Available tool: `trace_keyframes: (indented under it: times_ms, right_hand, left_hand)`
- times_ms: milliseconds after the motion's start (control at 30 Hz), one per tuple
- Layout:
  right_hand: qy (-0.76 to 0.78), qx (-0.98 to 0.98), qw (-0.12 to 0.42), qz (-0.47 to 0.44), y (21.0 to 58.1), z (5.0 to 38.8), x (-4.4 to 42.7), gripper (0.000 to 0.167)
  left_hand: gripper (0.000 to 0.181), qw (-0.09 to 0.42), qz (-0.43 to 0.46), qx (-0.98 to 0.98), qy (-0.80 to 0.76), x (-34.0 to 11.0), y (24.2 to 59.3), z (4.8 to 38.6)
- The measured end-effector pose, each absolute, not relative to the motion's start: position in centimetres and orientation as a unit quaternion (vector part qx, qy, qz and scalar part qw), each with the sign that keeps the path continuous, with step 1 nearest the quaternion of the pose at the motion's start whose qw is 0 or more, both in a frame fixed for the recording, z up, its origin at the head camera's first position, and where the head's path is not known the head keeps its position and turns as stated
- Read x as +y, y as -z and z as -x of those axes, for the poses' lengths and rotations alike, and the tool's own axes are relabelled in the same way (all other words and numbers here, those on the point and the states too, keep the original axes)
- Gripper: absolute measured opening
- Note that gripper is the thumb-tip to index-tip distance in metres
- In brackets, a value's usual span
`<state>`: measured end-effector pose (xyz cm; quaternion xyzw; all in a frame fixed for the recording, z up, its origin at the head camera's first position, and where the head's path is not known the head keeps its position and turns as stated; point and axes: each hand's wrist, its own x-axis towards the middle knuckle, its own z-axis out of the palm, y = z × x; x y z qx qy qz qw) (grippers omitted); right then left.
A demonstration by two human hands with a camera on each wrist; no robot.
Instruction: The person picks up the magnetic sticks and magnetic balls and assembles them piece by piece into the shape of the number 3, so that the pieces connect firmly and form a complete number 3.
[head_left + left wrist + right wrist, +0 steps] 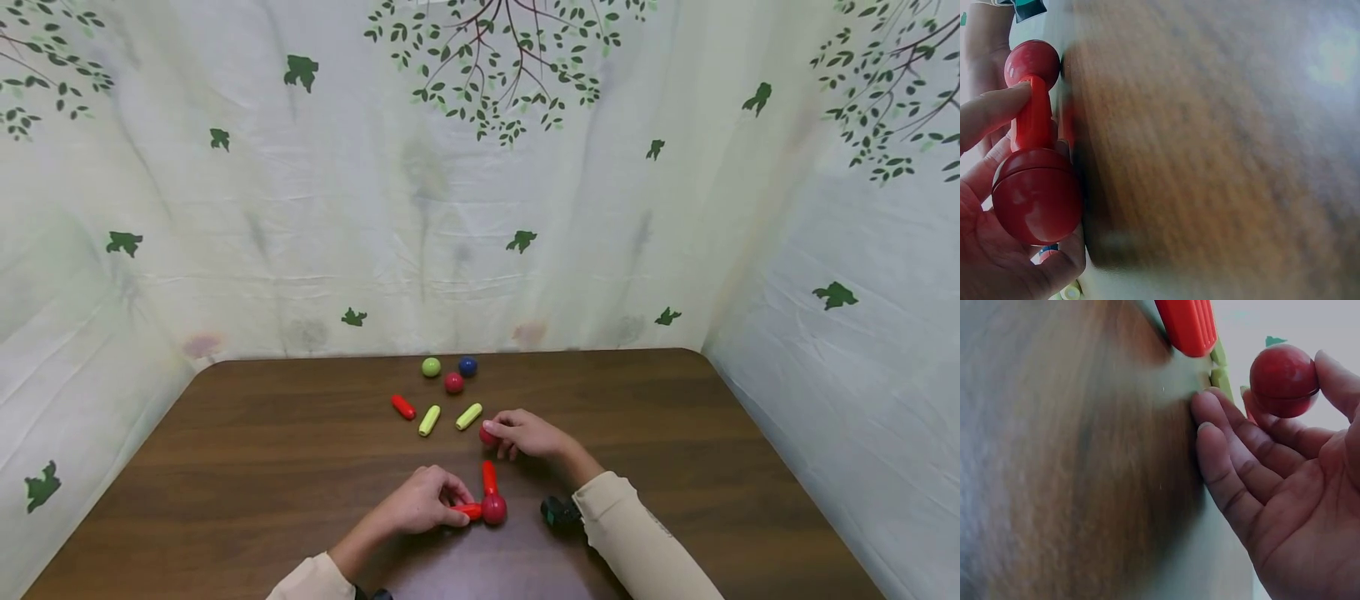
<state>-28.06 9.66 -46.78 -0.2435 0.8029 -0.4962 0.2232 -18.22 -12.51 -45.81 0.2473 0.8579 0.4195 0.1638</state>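
Brown tabletop, pinched red ball in right hand (other fingers loose)

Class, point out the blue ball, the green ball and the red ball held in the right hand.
Blue ball (pixel 468 367), head view: its visible middle.
Green ball (pixel 431 367), head view: its visible middle.
Held red ball (pixel 1284 379), right wrist view: its visible middle.

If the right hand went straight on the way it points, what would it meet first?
Likely the nearer yellow-green rod, just past the red ball the right hand pinches, though depth is unclear.
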Motion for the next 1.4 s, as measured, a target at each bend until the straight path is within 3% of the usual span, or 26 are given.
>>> trace_keyframes:
  times_ms: [967, 1400]
  right_hand:
    - [0.513, 0.788, 0.238, 0.245, 46.5, 26.9, 8.8, 0.037]
    - [0.632, 0.678, 0.313, 0.209, 47.6, 27.3, 9.6, 0.027]
  left_hand:
    - [0.008, 0.172, -0.245, 0.866, -0.401, -12.4, 45.5, 18.3]
    - [0.010, 0.168, -0.252, 0.863, -0.403, -12.4, 45.4, 18.2]
